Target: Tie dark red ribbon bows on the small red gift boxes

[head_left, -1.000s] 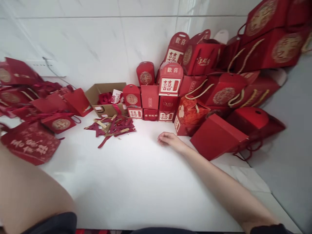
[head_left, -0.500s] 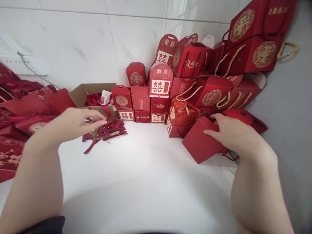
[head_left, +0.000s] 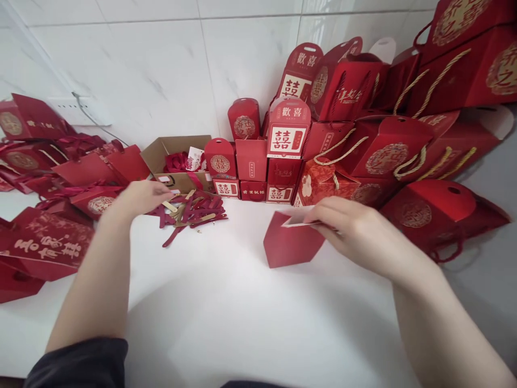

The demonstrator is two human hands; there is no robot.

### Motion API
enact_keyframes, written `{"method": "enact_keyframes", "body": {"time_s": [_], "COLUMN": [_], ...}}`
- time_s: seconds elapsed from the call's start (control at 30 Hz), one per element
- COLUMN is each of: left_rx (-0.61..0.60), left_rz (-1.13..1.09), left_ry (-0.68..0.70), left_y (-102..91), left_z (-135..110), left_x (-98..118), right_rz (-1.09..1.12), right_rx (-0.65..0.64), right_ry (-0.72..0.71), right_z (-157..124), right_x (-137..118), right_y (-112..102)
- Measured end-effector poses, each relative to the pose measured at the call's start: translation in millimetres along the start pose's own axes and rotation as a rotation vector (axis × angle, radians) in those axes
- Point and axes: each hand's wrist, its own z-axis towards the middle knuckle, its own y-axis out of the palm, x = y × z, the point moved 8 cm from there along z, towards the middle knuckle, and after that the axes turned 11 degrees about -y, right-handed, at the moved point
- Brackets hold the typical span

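At the far left, flat red paper bags [head_left: 48,242] with gold lettering lie heaped on the white table [head_left: 226,318]. The left hand [head_left: 139,196] reaches forward from there, its curled fingertips touching the near edge of a loose pile of red and gold strips [head_left: 191,213]; whether it has pinched any of them cannot be told. Just behind the pile stands an open cardboard box [head_left: 177,153], and beside it a stack of small red boxes [head_left: 250,161] against the tiled wall. Right of centre, a folded red carton [head_left: 288,245] rests with its lower point on the table, in front of that stack. The right hand [head_left: 355,231] grips its upper edge, fingers closed on the pale inner flap. Behind and to the right, large red gift bags [head_left: 388,156] with gold rope handles are piled high.
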Motion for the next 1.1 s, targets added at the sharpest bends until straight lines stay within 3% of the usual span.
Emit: {"method": "enact_keyframes", "body": {"time_s": [0.03,0.1,0.2,0.27,0.33,0.43,0.53,0.57,0.67,0.73,0.77,0.8,0.83,0.9,1.0,1.1], "left_rx": [-0.026,-0.005,-0.002,0.001,0.012,0.041,0.186,0.275,0.696,0.884,0.871,0.776,0.652,0.287,-0.165,-0.372], "left_rz": [-0.021,-0.004,-0.003,-0.023,-0.040,-0.073,-0.161,-0.172,-0.170,-0.330,-0.484,-0.695,-0.918,-1.216,-1.431,-1.478], "left_ry": [0.035,-0.060,-0.076,-0.062,-0.065,-0.064,-0.073,-0.100,-0.152,-0.060,-0.003,0.070,0.126,0.222,0.334,0.418], "left_y": [14.2,39.7,71.3,79.0,74.4,47.9,-4.0,-25.5,-92.6,-118.1,-120.9,-117.1,-108.9,-80.2,-37.5,-13.1], "left_z": [0.2,1.4,-0.2,-0.8,-0.4,-2.3,-17.3,-27.2,-76.5,-111.9,-122.5,-127.2,-129.1,-128.3,-139.3,-155.8], "left_x": [14.9,29.5,47.2,51.5,50.0,44.7,39.0,37.0,45.2,66.4,78.2,91.6,105.6,143.6,194.1,218.3], "right_rz": [0.008,-0.005,-0.043,-0.062,-0.076,-0.109,-0.124,-0.119,-0.067,0.007,0.057,0.109,0.161,0.260,0.397,0.483], "right_rx": [-0.026,-0.099,-0.141,-0.148,-0.139,-0.095,-0.015,0.017,0.116,0.170,0.186,0.195,0.202,0.222,0.291,0.376], "right_ry": [-0.027,-0.045,-0.012,0.011,0.015,0.008,0.011,0.016,0.043,0.059,0.068,0.079,0.093,0.132,0.188,0.218], "right_z": [3.8,7.2,5.6,3.4,2.0,1.4,1.4,1.5,1.8,2.4,2.8,3.2,3.6,4.1,4.8,6.0], "right_x": [-5.1,-10.6,-10.1,-8.2,-7.4,-7.4,-8.4,-9.1,-12.5,-16.2,-18.2,-20.2,-22.0,-24.7,-25.9,-23.1], "right_y": [7.1,18.6,20.3,16.5,11.6,3.8,-6.0,-9.6,-18.8,-20.3,-19.1,-16.6,-13.4,-6.7,1.0,5.9]}}
